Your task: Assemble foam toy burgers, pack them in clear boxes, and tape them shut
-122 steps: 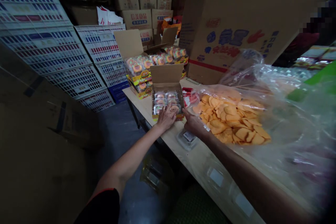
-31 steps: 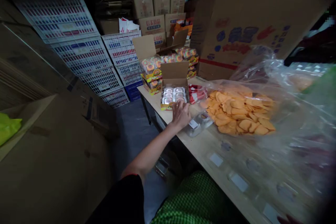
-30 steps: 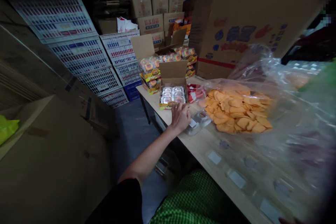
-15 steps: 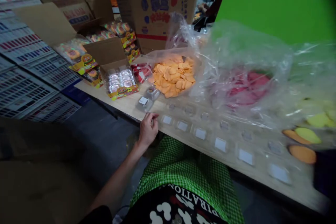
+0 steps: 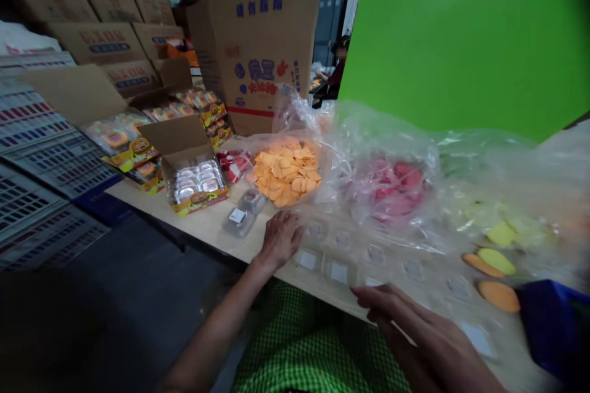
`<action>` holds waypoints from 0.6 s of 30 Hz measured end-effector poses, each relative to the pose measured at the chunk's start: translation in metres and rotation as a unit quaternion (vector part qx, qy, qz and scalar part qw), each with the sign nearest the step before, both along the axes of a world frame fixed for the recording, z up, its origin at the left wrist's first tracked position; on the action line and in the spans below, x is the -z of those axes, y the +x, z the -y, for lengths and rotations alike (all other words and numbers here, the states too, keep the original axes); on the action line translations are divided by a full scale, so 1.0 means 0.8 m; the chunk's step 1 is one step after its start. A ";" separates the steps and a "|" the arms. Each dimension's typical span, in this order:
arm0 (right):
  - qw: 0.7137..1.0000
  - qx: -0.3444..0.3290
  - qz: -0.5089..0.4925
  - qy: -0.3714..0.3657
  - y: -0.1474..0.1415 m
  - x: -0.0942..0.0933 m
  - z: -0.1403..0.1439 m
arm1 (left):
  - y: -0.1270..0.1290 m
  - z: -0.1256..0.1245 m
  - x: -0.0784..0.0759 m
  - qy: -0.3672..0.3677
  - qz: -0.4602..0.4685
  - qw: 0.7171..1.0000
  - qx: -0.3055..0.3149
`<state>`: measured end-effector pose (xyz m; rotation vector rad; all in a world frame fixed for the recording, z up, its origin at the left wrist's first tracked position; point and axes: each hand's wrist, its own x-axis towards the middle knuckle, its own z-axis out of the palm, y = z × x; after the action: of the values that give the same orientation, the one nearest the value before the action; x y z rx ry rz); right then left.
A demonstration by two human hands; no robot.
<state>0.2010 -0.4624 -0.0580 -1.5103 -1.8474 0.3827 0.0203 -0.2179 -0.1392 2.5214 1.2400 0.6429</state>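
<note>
A: Clear plastic cups point(image 5: 338, 271) with white labels lie in rows along the near edge of the table point(image 5: 207, 230), set out side by side, probably so each one can be reached in turn. Your left hand point(image 5: 281, 236) rests palm-down at the left end of the row, fingers spread and loose, gripping nothing.

B: And the right?

A: Your right hand point(image 5: 405, 319) hovers low over the table edge, fingers extended toward the cups just ahead of it; it looks empty, not closed on anything. The cups lie between your two hands and run on to the right.

B: What sits beyond the row?

A: Two separate cups point(image 5: 244, 212) lie just past your left hand. Behind them stands an open display box point(image 5: 196, 181) of packed cups, flap up. A clear bag of orange pieces point(image 5: 286, 172) is spread open near your left hand, likely for easy picking; a bag of red pieces point(image 5: 396, 181) lies beside it, and loose yellow and orange pieces point(image 5: 495, 264) lie far right.
</note>
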 end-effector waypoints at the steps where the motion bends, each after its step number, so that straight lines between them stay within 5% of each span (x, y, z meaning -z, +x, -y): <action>1: 1.000 -0.001 0.009 -0.006 0.002 0.000 -0.014 | 0.009 -0.018 -0.008 -0.015 0.005 1.000 -0.010; 5: 0.998 0.016 0.029 -0.047 0.000 0.006 -0.037 | 0.038 -0.080 -0.034 -0.038 0.015 0.997 -0.071; 9: 0.992 0.034 0.041 -0.114 0.001 0.017 -0.022 | 0.033 -0.085 -0.040 -0.037 0.005 0.996 -0.076; 18: 0.945 0.232 0.070 -0.221 0.070 0.090 0.029 | -0.027 0.008 0.040 0.029 -0.068 0.997 0.005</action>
<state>0.2567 -0.4855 -0.1303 -2.2659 -1.4939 0.4903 -0.0015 -0.2243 -0.1716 2.6572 1.2690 0.5201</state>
